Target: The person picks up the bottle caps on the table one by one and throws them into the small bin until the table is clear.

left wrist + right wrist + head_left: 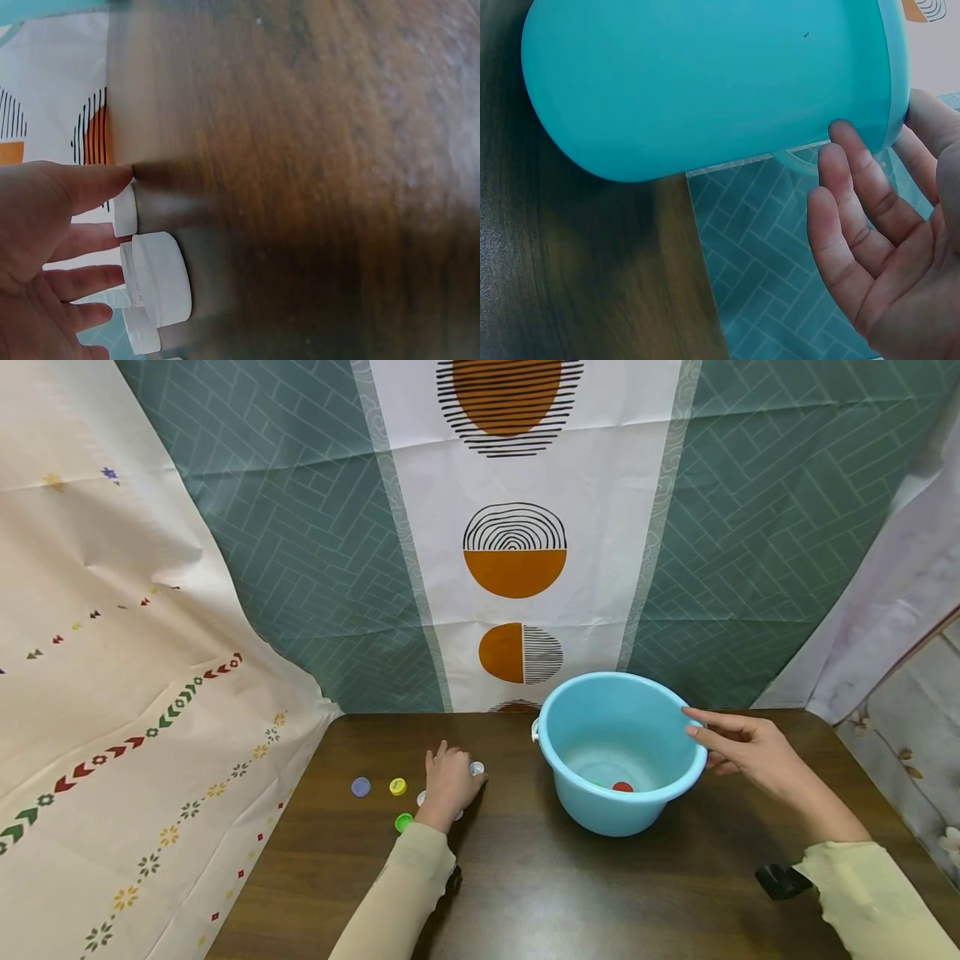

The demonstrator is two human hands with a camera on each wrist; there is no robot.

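Observation:
My left hand (448, 781) reaches down to the wooden table, pinching a small white bottle cap (125, 211) between thumb and index finger. Beside its other fingers, several white caps (166, 277) stand close together in the left wrist view. My right hand (750, 750) holds the rim of a light blue bucket (615, 814), its fingers on both sides of the edge. Inside the bucket lies a red cap (622, 787), and a sliver of green shows by the near wall. To the left hand's left are a blue cap (361, 787), a yellow cap (397, 787) and a green cap (404, 822).
The dark wooden table (525, 893) ends at a hanging patterned cloth (300, 527) behind the bucket. A cream flowered cloth (150, 710) hangs along the left side. A white handle joint (535, 731) sticks out from the bucket's left rim.

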